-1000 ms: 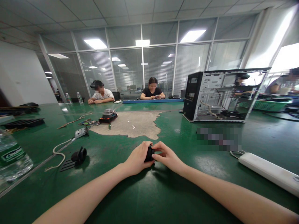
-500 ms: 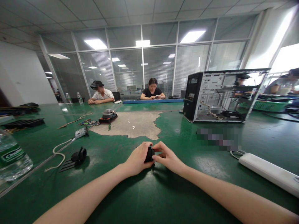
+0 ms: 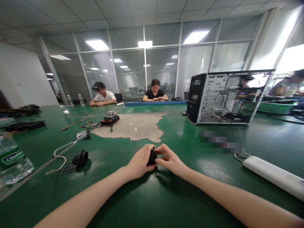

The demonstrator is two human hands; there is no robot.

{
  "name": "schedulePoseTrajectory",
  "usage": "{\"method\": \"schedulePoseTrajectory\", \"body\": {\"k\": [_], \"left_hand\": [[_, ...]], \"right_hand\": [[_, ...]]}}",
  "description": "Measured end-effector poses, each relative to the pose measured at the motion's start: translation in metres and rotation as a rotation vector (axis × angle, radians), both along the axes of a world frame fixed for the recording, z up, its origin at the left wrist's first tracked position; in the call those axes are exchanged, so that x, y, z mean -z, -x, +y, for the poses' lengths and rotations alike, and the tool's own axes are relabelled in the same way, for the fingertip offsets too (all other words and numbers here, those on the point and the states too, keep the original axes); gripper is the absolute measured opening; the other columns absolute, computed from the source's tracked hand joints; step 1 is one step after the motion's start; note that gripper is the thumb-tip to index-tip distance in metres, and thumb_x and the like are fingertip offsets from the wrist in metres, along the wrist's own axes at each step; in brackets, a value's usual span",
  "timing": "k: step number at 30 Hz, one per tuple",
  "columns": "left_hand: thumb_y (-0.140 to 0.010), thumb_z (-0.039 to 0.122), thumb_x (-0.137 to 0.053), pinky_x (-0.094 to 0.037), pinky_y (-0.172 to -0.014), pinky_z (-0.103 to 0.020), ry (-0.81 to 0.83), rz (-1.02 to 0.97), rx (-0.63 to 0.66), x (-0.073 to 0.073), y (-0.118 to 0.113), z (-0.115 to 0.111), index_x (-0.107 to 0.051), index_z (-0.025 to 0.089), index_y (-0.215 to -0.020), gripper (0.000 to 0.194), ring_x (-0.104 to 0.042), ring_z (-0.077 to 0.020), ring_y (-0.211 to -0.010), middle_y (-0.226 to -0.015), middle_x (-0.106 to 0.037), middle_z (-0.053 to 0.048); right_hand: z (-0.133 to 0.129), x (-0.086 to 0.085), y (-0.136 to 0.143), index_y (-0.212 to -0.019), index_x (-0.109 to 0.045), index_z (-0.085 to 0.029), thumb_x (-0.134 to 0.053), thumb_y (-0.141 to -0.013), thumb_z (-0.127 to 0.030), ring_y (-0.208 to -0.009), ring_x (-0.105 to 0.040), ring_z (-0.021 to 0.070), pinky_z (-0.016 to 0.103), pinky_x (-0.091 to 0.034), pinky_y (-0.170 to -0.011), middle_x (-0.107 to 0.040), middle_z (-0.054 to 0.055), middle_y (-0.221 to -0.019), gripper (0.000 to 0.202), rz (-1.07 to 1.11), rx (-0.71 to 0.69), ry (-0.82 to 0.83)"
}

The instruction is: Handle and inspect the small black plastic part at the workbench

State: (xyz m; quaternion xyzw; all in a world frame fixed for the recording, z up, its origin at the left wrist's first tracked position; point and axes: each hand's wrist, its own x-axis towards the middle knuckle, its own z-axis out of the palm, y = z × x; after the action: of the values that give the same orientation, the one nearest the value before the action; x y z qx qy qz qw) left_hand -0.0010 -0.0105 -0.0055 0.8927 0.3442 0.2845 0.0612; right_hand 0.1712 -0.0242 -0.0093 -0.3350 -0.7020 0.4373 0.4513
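A small black object [image 3: 152, 157] is held between both hands above the green table [image 3: 142, 202], near the middle of the view. My left hand [image 3: 140, 161] wraps round its left side, fingers behind it and thumb below. My right hand [image 3: 169, 161] pinches its right side with thumb and fingertips. Much of the object is hidden by the fingers, so its exact kind is unclear. A black round part with flat prongs [image 3: 80, 158] lies on the table to the left of my hands.
An open computer case [image 3: 196, 109] stands at the back right. A white power strip [image 3: 273, 175] lies right, a water bottle [image 3: 14, 161] stands left. Beyond a bare tan patch [image 3: 142, 126], two people sit across the table. A metal bracket [image 3: 82, 135] with a cable lies left.
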Motion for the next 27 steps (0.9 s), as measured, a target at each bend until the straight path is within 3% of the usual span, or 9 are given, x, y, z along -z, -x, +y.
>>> {"method": "schedulePoseTrajectory", "body": {"k": [10,17,27], "left_hand": [[-0.066,0.022,-0.063,-0.042,-0.082,-0.039,-0.007,-0.012,0.007,0.0008,-0.0003,-0.0001,-0.031,0.021,-0.112,0.056,-0.048,-0.0232,-0.096,-0.107,-0.045,-0.007],[-0.066,0.021,-0.062,-0.042,-0.080,-0.039,0.000,-0.015,0.013,0.0004,0.0003,-0.0004,-0.030,0.021,-0.113,0.057,-0.048,-0.0229,-0.095,-0.107,-0.045,-0.007],[-0.066,0.023,-0.062,-0.042,-0.081,-0.038,-0.002,-0.020,0.014,0.0015,-0.0001,0.0002,-0.032,0.020,-0.113,0.056,-0.048,-0.0225,-0.096,-0.107,-0.045,-0.007]], "right_hand": [[0.0032,0.0031,0.0005,-0.093,-0.046,-0.020,-0.058,-0.073,-0.024,-0.094,-0.055,0.0182,0.033,-0.048,-0.076,-0.053,0.004,-0.096,0.023,-0.042,0.047,0.023],[-0.0011,-0.0001,0.0005,-0.088,-0.044,-0.021,-0.059,-0.071,-0.019,-0.095,-0.054,0.0176,0.028,-0.048,-0.070,-0.053,0.002,-0.094,0.023,0.015,-0.014,0.024],[0.0026,0.0018,0.0008,-0.093,-0.045,-0.020,-0.058,-0.073,-0.024,-0.093,-0.054,0.0170,0.032,-0.047,-0.076,-0.053,0.003,-0.096,0.024,-0.026,0.033,0.037]]}}
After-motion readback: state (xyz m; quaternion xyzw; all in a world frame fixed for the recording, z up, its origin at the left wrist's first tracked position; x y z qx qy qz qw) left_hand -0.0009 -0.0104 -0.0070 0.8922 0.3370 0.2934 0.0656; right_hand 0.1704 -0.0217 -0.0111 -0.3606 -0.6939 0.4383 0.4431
